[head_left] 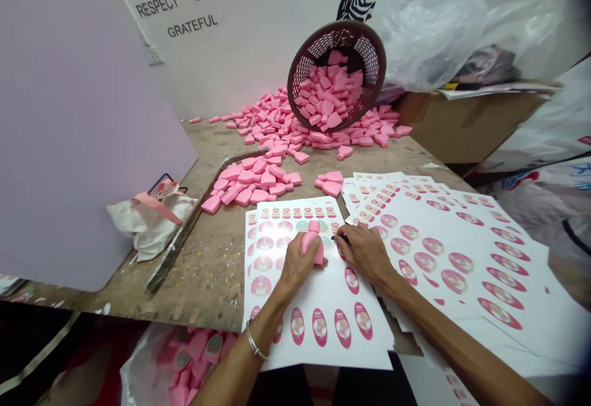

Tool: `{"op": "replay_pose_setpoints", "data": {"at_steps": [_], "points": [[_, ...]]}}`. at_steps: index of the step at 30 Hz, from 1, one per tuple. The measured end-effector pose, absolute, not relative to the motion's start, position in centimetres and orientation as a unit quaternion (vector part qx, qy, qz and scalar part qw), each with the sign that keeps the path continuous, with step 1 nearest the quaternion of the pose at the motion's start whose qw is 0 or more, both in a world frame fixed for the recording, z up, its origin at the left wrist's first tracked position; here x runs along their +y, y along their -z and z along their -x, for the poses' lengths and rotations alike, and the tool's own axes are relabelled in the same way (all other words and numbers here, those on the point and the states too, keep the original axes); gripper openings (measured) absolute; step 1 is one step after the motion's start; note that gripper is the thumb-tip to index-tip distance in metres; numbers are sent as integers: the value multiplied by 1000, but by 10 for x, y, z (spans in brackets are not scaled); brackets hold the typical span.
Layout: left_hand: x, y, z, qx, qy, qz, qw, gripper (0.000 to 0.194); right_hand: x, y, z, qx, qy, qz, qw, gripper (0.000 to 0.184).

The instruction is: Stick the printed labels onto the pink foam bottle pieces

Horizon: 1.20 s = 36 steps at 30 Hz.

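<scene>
Gripping a pink foam piece (314,243), the left fingers (295,259) clenched it against a label sheet (383,347); the right fingertips (345,237) pinched a small dark item beside it. Firm, level pressure suited this step. More pieces lay heaped beyond the fingers, under a tipped basket (337,43).

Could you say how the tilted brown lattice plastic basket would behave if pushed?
The brown lattice plastic basket would probably tip easily, leaning on its rim. It looks light, and the pink foam pieces inside would likely spill.
</scene>
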<state>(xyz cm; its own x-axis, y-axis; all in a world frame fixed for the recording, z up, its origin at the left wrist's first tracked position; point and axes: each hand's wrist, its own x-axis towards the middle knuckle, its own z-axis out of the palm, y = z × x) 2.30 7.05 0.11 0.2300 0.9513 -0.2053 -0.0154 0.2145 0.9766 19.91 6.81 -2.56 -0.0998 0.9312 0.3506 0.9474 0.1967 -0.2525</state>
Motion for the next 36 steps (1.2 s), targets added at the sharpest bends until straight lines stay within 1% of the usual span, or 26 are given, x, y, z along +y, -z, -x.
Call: {"op": "replay_pose_setpoints", "data": {"at_steps": [2, 6, 12, 15, 18, 22, 27, 32, 36], "points": [[70, 2, -26, 483, -397, -502, 597, 42, 66, 25, -196, -748, 39, 628, 211, 19], [61, 7, -24, 511, -400, -521, 555, 40, 64, 27, -193, -752, 26, 622, 219, 18], [53, 2, -21, 512, -403, -515, 558, 38, 59, 26, -187, -755, -47, 609, 240, 12], [53, 2, -20, 508, -410, -511, 559, 37, 59, 26, -187, -746, -12, 617, 250, 13], [53, 3, -19, 506, -412, -513, 557, 36, 61, 28, -190, -746, 36, 624, 230, 15], [53, 6, -20, 506, -418, -510, 555, 37, 63, 32, -193, -742, 18, 632, 223, 13], [53, 9, -20, 505, -427, -513, 548, 38, 63, 34, -190, -720, -25, 644, 258, 12], [54, 10, -19, 506, -423, -512, 550, 39, 58, 30, -186, -733, 31, 609, 301, 16], [55, 9, -20, 497, -437, -483, 573, 42, 52, 24, -184, -718, 18, 596, 359, 19]]}}
